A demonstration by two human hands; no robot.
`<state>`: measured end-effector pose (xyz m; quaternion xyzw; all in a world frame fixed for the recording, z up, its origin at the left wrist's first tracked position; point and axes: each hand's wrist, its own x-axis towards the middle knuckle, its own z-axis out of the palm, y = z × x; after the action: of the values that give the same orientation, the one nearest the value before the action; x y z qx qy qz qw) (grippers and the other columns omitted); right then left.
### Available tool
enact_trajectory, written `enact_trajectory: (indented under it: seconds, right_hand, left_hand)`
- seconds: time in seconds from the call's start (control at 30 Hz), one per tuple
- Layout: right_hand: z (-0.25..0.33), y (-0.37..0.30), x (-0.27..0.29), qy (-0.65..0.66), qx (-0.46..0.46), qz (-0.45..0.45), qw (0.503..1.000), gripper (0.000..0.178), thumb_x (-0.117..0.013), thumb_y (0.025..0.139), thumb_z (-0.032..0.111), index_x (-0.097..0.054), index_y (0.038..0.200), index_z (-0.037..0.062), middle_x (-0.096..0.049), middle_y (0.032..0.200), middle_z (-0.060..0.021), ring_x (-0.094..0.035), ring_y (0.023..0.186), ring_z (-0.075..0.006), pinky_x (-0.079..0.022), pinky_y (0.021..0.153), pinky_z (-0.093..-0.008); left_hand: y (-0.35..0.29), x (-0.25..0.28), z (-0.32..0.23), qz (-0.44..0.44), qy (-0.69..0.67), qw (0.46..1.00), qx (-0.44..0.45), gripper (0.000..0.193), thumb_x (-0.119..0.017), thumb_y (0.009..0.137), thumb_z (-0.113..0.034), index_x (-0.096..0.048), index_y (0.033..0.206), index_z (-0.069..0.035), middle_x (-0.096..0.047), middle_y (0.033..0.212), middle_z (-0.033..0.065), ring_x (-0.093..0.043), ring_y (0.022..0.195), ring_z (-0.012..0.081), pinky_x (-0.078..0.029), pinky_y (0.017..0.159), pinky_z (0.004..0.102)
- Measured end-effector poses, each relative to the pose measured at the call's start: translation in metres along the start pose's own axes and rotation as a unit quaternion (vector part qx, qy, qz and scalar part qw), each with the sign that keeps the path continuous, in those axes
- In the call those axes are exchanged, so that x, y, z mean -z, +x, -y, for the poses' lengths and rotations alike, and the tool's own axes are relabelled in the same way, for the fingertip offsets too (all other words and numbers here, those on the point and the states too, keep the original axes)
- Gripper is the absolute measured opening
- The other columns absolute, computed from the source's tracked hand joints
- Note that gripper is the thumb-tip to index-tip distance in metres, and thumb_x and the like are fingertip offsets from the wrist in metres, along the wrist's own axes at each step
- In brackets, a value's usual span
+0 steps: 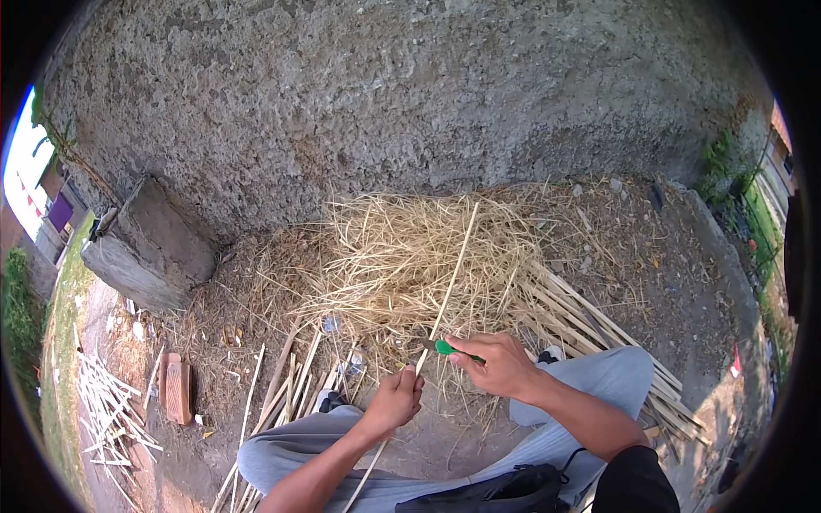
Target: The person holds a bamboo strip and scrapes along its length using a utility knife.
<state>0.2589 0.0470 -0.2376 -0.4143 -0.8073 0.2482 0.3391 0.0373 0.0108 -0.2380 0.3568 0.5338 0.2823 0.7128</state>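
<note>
While person sits on ground, left hand (pixel 395 400) grips long thin cane strip (pixel 445 299), fingers wrapped tight round its lower part. Strip's long axis runs up and away, slightly right, over heap of pale shavings (pixel 402 256). Right hand (pixel 500 363) closed round green-handled knife (pixel 443 347), blade touching strip just above left hand (right hand nearer blade contact). More split strips (pixel 590 329) lie on right.
</note>
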Motion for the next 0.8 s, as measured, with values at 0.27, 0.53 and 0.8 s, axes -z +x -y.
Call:
enact_trajectory:
  seconds: [0.27,0.53,0.8]
  right_hand:
    - [0.021,0.002,-0.008,0.027,-0.009,-0.071,0.997,0.016,-0.071,0.090,0.017,-0.072,0.099,0.0035,-0.072,0.087,-0.0140,-0.068,0.061,-0.0262,-0.053,0.054,-0.0348]
    - [0.020,0.002,-0.006,0.036,-0.001,-0.034,0.999,0.016,-0.072,0.089,0.020,-0.072,0.093,0.0044,-0.070,0.077,-0.0108,-0.066,0.058,-0.0259,-0.051,0.052,-0.0344]
    - [0.021,0.000,-0.006,-0.043,0.019,-0.054,0.997,0.012,-0.075,0.085,0.020,-0.075,0.093,0.0102,-0.069,0.072,-0.0060,-0.061,0.048,-0.0218,-0.045,0.043,-0.0329]
  left_hand:
    - [0.001,0.004,0.009,-0.021,0.034,0.998,-0.050,0.041,-0.037,0.108,-0.035,-0.051,0.082,-0.007,-0.040,0.061,-0.0035,-0.037,0.051,0.0079,-0.032,0.048,0.0259]
    - [-0.010,0.008,-0.011,0.061,-0.085,0.993,0.052,0.039,-0.034,0.108,-0.036,-0.043,0.079,-0.011,-0.030,0.058,-0.0055,-0.023,0.044,0.0078,-0.020,0.041,0.0269]
    - [0.000,0.000,0.021,-0.059,0.115,0.986,-0.105,0.043,-0.032,0.109,-0.036,-0.045,0.078,-0.009,-0.032,0.059,-0.0052,-0.027,0.047,0.0077,-0.025,0.044,0.0268]
